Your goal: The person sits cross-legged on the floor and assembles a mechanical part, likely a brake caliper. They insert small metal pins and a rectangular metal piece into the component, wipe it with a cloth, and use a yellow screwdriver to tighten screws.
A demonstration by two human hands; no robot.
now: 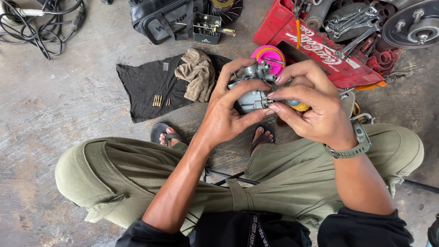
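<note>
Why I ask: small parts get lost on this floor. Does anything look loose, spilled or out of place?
Mostly a working mess. A few small brass parts lie loose on the black cloth beside a crumpled tan rag. Wrenches are heaped in the red tray. The left hand and right hand hold the grey metal part securely.

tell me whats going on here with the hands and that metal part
A person sits on a concrete floor with knees apart, holding a small grey metal engine part in front of them. The left hand cradles it, while the right hand pinches a yellow-handled tool against its side. On a black cloth nearby lie small brass pieces and a tan rag. A red crate holds wrenches.
</note>
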